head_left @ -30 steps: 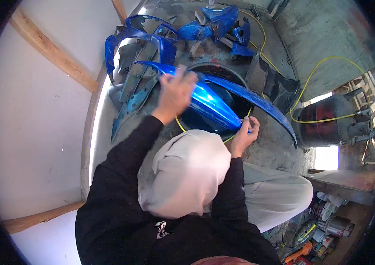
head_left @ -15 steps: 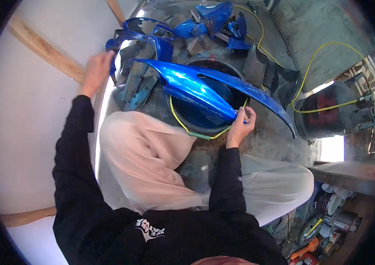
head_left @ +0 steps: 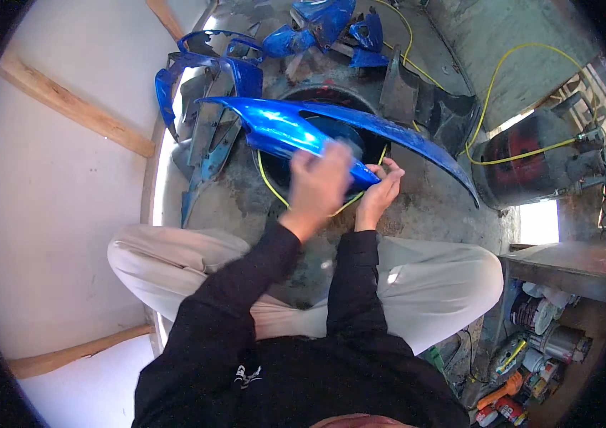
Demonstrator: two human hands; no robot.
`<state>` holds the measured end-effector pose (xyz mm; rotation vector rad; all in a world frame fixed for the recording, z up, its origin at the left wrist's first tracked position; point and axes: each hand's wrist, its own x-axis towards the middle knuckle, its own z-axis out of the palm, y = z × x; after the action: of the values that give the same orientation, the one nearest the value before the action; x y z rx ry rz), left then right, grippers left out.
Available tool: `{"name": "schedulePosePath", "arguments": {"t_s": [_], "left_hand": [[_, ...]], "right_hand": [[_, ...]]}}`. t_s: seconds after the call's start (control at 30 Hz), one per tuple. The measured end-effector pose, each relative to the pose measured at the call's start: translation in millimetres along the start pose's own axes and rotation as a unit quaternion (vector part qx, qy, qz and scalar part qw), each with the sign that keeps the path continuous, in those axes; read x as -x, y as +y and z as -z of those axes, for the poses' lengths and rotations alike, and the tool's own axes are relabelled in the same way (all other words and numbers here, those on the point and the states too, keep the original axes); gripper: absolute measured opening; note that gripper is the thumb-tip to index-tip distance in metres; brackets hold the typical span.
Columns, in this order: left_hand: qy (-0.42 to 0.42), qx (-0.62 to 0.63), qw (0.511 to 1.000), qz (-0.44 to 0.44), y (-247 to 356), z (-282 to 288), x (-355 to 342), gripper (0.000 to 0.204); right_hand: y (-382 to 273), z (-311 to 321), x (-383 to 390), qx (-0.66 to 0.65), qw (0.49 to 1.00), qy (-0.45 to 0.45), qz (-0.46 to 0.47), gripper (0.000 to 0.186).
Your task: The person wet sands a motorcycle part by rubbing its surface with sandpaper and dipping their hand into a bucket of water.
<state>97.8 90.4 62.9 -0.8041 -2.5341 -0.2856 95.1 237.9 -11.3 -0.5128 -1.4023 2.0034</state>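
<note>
A glossy blue motorcycle body panel (head_left: 274,123) with a long curved arm lies across a round black tub (head_left: 342,93). My right hand (head_left: 380,192) is closed round the panel's near, pointed end, fingers and thumb on its edge. Over the panel's lower part is my left hand (head_left: 321,185), smeared by motion. Whether that hand holds anything, or presses on the surface, I cannot tell. A yellow hose (head_left: 270,187) loops round the near side of the tub.
Several scuffed blue panels (head_left: 324,28) lie at the back, with another blue frame-like piece (head_left: 246,71) at back left. Dark panels (head_left: 399,89) rest behind the tub. A dark red tank (head_left: 524,160) with a yellow hose stands right. Tools and cans (head_left: 510,389) sit lower right.
My left hand has come from beside the wall at far left over to the blue panel. My left knee has swung outward and down. The right hand keeps its grip on the panel's end.
</note>
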Motion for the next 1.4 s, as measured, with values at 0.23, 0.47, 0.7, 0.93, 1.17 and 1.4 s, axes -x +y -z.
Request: {"name": "schedulePosePath", "arguments": {"t_s": [0.23, 0.47, 0.7, 0.93, 1.17, 1.4], "left_hand": [[0.056, 0.021, 0.997, 0.043, -64, 8, 6, 0.033], [0.066, 0.071, 0.995, 0.038, -32, 2, -1, 0.031], [0.074, 0.111, 0.991, -0.01, -18, 4, -5, 0.029], [0.074, 0.094, 0.992, 0.048, -6, -1, -7, 0.029], [0.09, 0.105, 0.99, 0.028, -31, 4, -3, 0.026], [0.081, 0.08, 0.984, 0.135, -45, 4, -6, 0.029]], "right_hand": [[-2, 5, -2, -0.067, 0.99, -0.086, -0.086, 0.092], [-10, -2, 2, -0.049, 0.991, -0.093, -0.086, 0.092], [-14, 3, 2, -0.067, 0.988, -0.071, -0.117, 0.094], [-20, -2, 8, -0.083, 0.984, -0.088, -0.131, 0.095], [-18, 0, 6, -0.099, 0.984, -0.089, -0.114, 0.095], [-19, -3, 9, -0.086, 0.986, -0.087, -0.112, 0.093]]}}
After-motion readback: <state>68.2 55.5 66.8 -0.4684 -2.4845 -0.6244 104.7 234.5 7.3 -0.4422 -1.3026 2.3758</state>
